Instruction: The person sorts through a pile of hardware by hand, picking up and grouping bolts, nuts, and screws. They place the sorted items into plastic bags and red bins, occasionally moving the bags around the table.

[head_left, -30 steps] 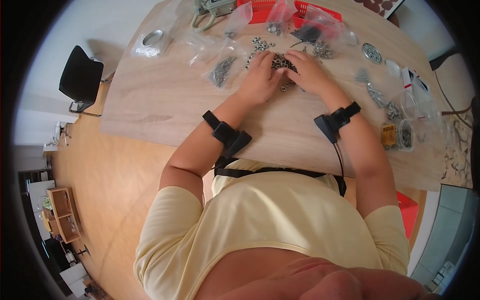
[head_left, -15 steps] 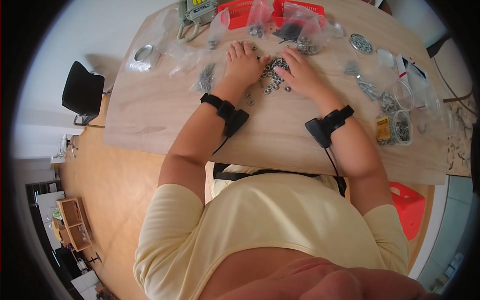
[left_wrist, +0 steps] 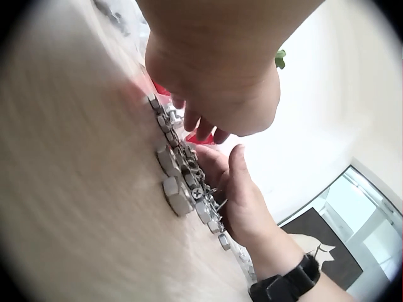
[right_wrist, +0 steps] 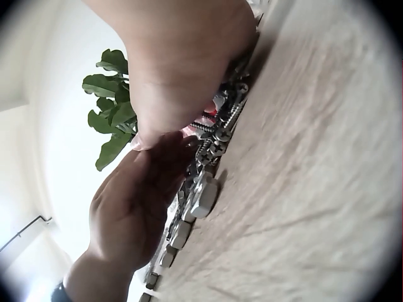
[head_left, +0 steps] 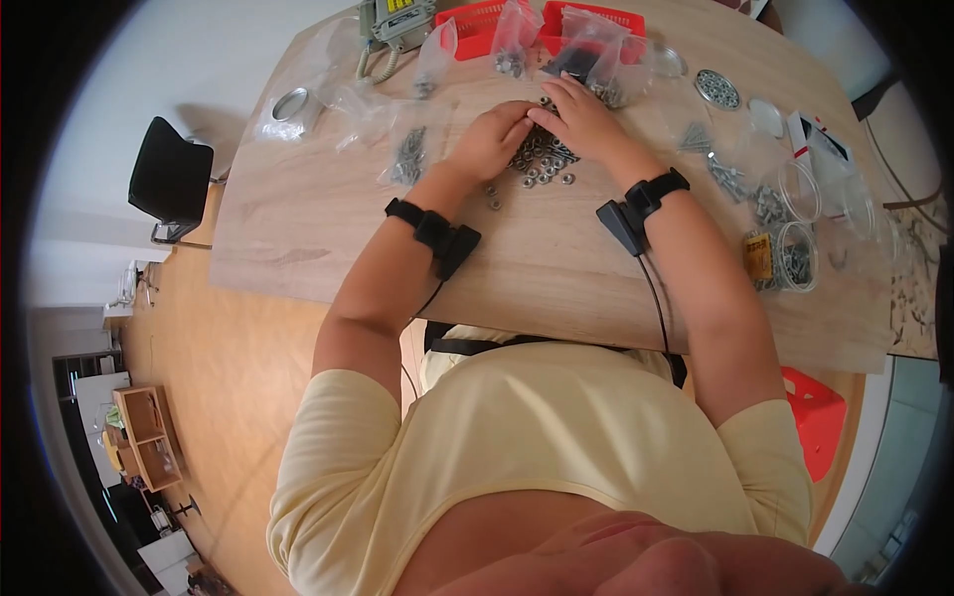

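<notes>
A heap of small metal nuts (head_left: pixel 542 159) lies on the wooden table (head_left: pixel 298 219). My left hand (head_left: pixel 490 141) and right hand (head_left: pixel 581 117) are cupped around the heap's far side, fingertips meeting above it. The left wrist view shows my left hand (left_wrist: pixel 214 88) with bent fingers just over the nuts (left_wrist: pixel 179 182), and my right hand (left_wrist: pixel 245 201) lying along them with its thumb raised. From the right wrist, my right hand (right_wrist: pixel 182 69) covers the nuts (right_wrist: pixel 204 189) and my left hand (right_wrist: pixel 126 207) reaches in to touch it. Neither hand grips anything.
Clear bags of screws (head_left: pixel 409 154) lie left of the heap, with more bags and two red baskets (head_left: pixel 477 15) behind it. To the right are loose screws (head_left: pixel 730 179) and a round jar (head_left: pixel 795 260). A metal lid (head_left: pixel 288 102) sits far left. A black chair (head_left: pixel 169 174) stands beside the table.
The hands were spread flat on either side of the nuts. They have now come together at the heap's far side, fingertips touching.
</notes>
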Demonstrator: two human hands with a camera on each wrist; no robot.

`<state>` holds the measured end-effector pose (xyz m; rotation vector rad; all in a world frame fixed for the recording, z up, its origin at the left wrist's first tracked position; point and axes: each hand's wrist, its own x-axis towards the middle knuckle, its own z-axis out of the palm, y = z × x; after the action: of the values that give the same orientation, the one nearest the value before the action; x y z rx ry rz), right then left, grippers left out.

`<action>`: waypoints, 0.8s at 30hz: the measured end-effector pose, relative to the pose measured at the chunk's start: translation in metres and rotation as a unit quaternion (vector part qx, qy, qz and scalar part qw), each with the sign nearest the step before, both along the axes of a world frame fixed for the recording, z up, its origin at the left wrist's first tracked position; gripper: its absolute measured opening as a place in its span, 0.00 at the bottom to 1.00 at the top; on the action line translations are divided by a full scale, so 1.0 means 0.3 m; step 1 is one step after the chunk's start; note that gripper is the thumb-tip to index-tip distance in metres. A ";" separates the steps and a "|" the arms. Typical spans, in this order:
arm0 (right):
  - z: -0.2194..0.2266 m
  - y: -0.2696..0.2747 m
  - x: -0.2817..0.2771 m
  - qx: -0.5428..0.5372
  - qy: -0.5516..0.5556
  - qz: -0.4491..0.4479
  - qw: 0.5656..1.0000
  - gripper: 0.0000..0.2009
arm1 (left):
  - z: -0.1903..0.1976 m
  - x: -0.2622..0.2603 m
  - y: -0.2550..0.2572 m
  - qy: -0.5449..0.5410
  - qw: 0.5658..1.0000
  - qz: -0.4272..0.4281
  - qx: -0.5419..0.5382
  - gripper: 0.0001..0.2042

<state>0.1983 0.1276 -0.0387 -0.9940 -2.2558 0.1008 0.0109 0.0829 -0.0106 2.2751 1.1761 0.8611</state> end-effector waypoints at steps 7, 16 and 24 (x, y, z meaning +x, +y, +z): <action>0.011 -0.065 0.012 -0.079 -0.038 0.057 0.995 0.26 | -0.063 -0.051 -0.093 -0.075 0.994 0.079 -0.001 0.21; 0.011 -0.216 0.098 -0.161 0.124 0.068 0.977 0.23 | -0.071 0.082 -0.065 -0.185 0.983 -0.003 -0.010 0.19; 0.013 -0.179 0.233 -0.190 0.313 -0.063 0.928 0.12 | -0.017 0.086 0.229 0.158 0.962 0.030 0.221 0.13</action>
<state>0.2682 0.0738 -0.0347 -1.1050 -1.6053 0.7168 0.0368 0.1515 -0.0156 2.8369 1.2941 0.8736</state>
